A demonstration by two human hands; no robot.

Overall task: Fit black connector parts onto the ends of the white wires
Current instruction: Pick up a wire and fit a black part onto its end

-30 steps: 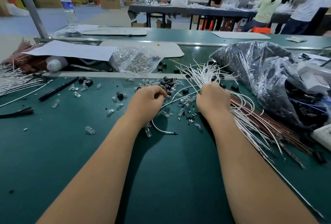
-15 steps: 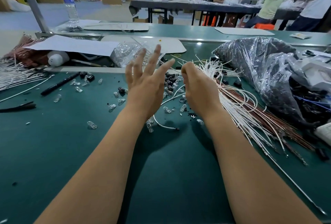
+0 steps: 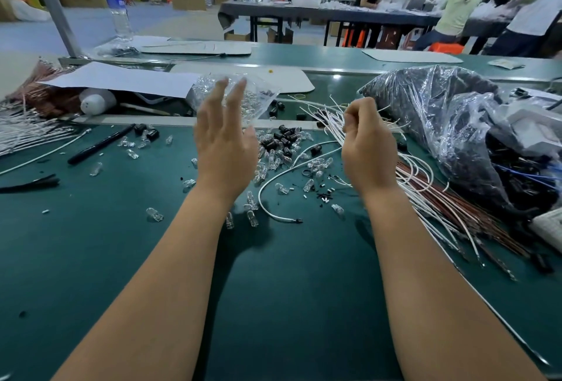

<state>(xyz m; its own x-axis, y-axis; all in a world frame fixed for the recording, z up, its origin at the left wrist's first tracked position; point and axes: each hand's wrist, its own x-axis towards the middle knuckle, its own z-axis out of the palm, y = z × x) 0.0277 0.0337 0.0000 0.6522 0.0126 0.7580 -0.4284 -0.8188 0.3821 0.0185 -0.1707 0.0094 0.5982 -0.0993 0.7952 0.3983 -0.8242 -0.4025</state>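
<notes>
White wires [image 3: 349,134] fan beside black connector parts [image 3: 281,138], within reach; left hand [image 3: 226,149] splayed, empty; right hand [image 3: 366,149] curled, contents unclear.

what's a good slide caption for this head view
Left hand open above black connector parts; right hand curled by white wires.

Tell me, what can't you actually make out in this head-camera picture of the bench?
- Whether the right hand pinches a white wire: its curled fingers hide their own tips.
- Tips of the left hand: motion-blurred.
- Contents of the dark plastic bag: crinkled, glaring film covers them.
- The white wires: their right ends run under the bag.
- Pile of black connector parts: its left edge sits behind the left hand.
</notes>
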